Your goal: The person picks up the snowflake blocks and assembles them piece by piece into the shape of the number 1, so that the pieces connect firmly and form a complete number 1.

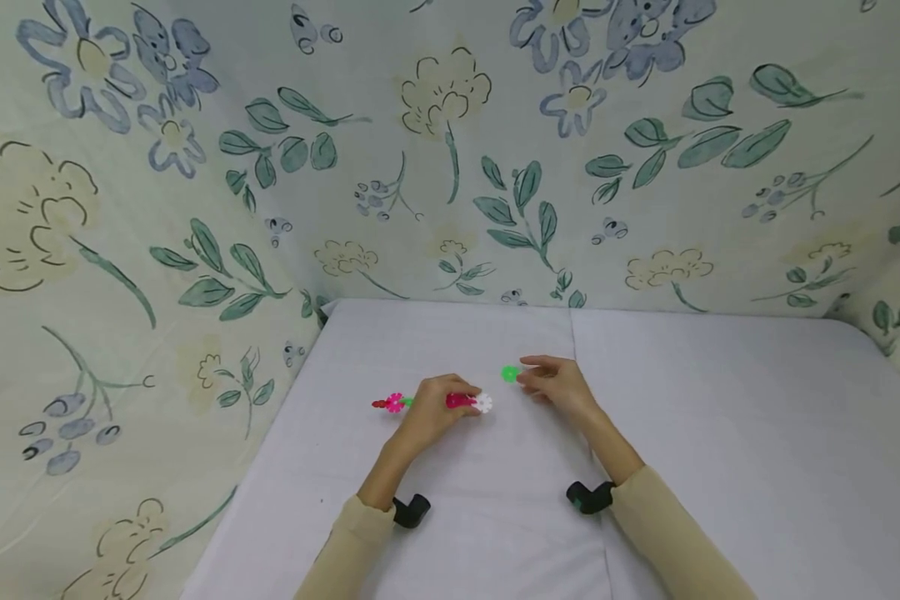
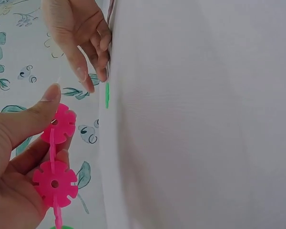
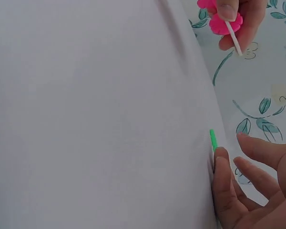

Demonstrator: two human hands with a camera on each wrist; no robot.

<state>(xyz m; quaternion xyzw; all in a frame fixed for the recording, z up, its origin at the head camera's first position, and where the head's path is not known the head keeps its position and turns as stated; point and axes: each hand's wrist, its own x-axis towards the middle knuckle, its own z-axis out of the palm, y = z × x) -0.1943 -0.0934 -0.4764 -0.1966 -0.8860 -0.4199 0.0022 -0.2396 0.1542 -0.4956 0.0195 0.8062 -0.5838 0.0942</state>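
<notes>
My left hand [image 1: 437,406] grips a chain of interlocking flower discs between thumb and fingers. Pink discs [image 2: 55,183] show in the left wrist view, partly covered by the hand. At the chain's right end is a white disc [image 1: 483,403]; red and pink pieces [image 1: 394,403] stick out past the hand on the left. A single green flower disc [image 1: 510,373] lies flat on the white cloth. My right hand [image 1: 562,387] is beside it, fingertips right at the disc's near edge, the thumb [image 3: 260,149] held apart from them.
A white cloth [image 1: 682,433] covers the table. Behind and to the left hangs a floral-patterned curtain [image 1: 450,167], close to the table's back edge [image 1: 450,303]. Each wrist wears a black camera [image 1: 589,497].
</notes>
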